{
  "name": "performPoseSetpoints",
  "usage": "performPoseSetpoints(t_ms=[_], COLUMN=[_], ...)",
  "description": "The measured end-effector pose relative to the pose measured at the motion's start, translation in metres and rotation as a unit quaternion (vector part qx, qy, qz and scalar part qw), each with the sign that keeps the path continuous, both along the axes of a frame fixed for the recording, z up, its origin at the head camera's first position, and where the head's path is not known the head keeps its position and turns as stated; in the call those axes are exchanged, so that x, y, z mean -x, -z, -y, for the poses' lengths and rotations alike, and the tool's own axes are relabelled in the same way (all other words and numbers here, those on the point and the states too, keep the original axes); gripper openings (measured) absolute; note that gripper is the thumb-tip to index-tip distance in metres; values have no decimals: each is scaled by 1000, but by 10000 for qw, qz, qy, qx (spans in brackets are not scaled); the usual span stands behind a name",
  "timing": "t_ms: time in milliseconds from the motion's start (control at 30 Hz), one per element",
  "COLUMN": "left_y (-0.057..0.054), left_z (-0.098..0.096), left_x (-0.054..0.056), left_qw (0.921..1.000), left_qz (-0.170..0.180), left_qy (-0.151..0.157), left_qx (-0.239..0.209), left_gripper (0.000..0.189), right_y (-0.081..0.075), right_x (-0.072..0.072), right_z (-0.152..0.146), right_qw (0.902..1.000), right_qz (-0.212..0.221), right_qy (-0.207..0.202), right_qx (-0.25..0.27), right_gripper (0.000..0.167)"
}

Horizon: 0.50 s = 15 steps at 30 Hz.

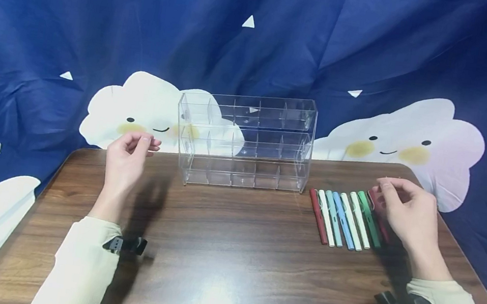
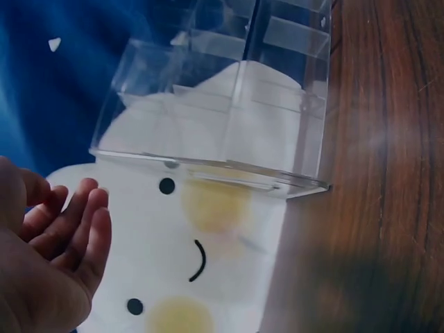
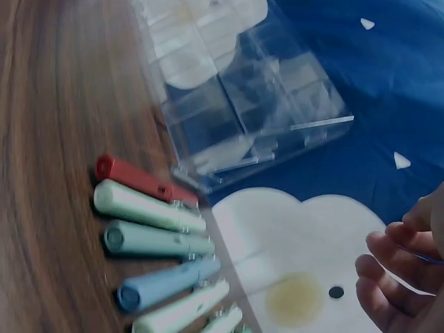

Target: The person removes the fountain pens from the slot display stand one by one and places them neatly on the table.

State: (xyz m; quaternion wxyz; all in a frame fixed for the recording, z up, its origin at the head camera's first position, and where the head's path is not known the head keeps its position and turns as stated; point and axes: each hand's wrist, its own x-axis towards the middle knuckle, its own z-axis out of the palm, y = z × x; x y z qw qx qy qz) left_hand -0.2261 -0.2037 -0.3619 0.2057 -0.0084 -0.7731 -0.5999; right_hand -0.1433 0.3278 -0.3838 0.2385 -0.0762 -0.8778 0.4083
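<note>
My left hand (image 1: pixel 128 160) hovers above the table's back left side, its fingers loosely bent and nothing in them. To its right stands a clear tiered organizer (image 1: pixel 242 178) with several compartments, apart from the hand. On the right, my right hand (image 1: pixel 411 215) hangs over the end of a row of pens, fingers loosely curled with no object visible in them. It partly covers a dark red pen (image 1: pixel 383 224). The row also has another red pen (image 1: pixel 319 217), a green pen (image 1: pixel 369 221), a blue pen (image 1: pixel 344 222) and several pale ones, lying side by side.
The brown wooden table (image 1: pixel 223 236) carries the organizer near its back edge. Behind it hangs a blue curtain (image 1: pixel 286 39) with white clouds and small triangles. Dark straps (image 1: pixel 131 245) circle both wrists.
</note>
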Motion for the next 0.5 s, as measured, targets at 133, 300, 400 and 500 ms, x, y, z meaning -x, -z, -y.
performPoseSetpoints(t_ms=[133,300,400,500], left_y=[-6,-11,-11,-10], left_z=[0,-5,-9,-16], left_x=[-13,-26,-33,-39], left_qw=[9997,9963,9898,9819], left_qz=[-181,-533,-844,-1162], left_qy=[-56,-259,-412,-440], left_qx=[126,620,1075,1432], left_gripper=[26,25,23,24], right_y=[-6,-11,-14,-19], right_x=[1,-1,-2,-2], right_z=[12,31,44,55], right_qw=[9980,9968,9923,9797], right_qz=[-54,-600,-1218,-1874], right_qy=[-127,-99,-202,-541], right_qx=[613,512,92,-457], right_gripper=[21,19,19,18])
